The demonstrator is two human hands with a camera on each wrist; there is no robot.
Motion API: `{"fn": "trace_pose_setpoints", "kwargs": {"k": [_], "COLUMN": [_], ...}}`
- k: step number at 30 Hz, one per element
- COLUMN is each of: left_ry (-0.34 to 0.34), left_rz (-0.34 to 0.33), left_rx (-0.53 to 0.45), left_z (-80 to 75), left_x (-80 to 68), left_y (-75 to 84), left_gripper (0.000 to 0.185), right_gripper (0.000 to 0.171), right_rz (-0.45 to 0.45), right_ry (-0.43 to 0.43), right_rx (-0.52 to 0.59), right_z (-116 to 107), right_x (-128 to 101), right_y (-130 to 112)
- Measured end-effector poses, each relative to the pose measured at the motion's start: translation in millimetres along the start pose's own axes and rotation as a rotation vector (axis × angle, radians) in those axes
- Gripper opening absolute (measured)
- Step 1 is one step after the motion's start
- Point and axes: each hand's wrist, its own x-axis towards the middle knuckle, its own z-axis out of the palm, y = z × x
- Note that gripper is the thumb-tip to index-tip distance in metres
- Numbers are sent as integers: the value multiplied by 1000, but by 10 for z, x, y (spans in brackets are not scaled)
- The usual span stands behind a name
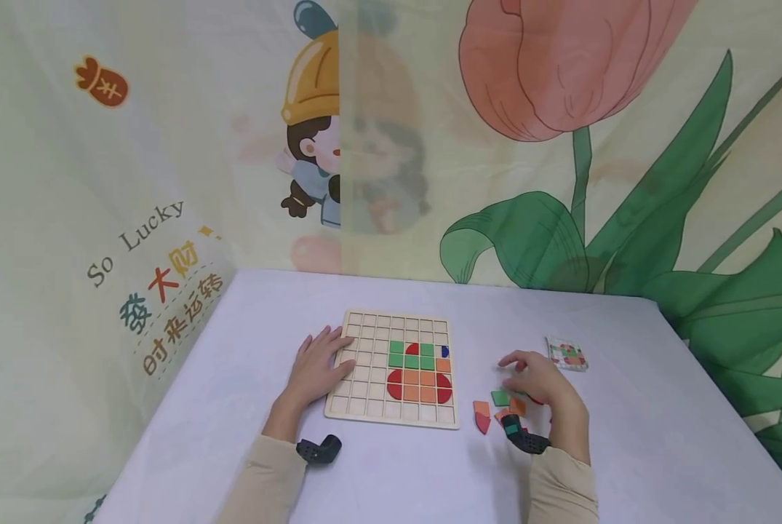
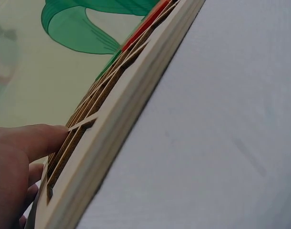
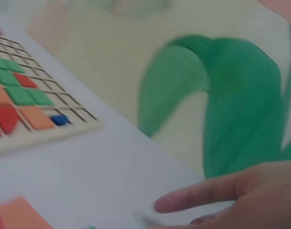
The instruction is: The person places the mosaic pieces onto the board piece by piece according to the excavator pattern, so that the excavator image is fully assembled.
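A square wooden grid board (image 1: 367, 393) lies on the table, with green, red, orange and blue pieces set in its right part. My left hand (image 1: 317, 366) rests at the board's left edge, thumb and fingertips on the grid. In the left wrist view, a finger (image 2: 45, 136) of that hand touches a grid divider. To the right of the board, my right hand (image 1: 537, 377) hovers near a group of loose pieces, among them a green square (image 1: 500, 398). Its index finger (image 3: 193, 196) is extended in the right wrist view, and nothing shows between finger and thumb.
A small picture card (image 1: 567, 354) with a coloured pattern lies beyond my right hand. Loose orange and red pieces (image 1: 481, 416) lie between the board and my right wrist, some partly hidden by the wrist camera (image 1: 524, 435). A printed curtain (image 1: 391, 145) hangs behind the table.
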Motion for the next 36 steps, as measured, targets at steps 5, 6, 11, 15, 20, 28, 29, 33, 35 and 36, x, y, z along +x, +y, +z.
{"fn": "trace_pose_setpoints", "kwargs": {"k": [5, 6, 11, 15, 20, 28, 29, 33, 35, 36], "left_ry": [3, 2, -4, -2, -8, -5, -6, -8, -6, -5], "left_rz": [-3, -3, -3, -1, -3, -3, -3, 1, 2, 2], "left_rx": [4, 5, 7, 6, 11, 7, 8, 13, 9, 8], "left_z": [8, 9, 10, 9, -3, -11, -9, -2, -1, -2], "left_x": [11, 13, 20, 20, 16, 18, 19, 19, 19, 19], "left_y": [-4, -6, -11, -11, -10, -8, -11, -21, -21, -21], "left_gripper": [51, 51, 51, 51, 51, 51, 51, 51, 51, 51], "right_gripper": [38, 38, 32, 33, 44, 51, 50, 40, 36, 34], "right_rz": [74, 79, 88, 88, 130, 230, 231, 265, 257, 250], "right_ry": [-37, -38, -9, 1, 56, 78, 82, 110, 122, 128], "right_rx": [67, 73, 63, 75, 102, 106, 109, 149, 157, 151], "right_z": [-94, -95, -48, -18, -103, -225, -210, -107, -66, -51], "right_x": [-88, -91, -58, -18, -56, -199, -192, -114, -69, -49], "right_y": [257, 268, 220, 184, 317, 554, 548, 451, 383, 351]}}
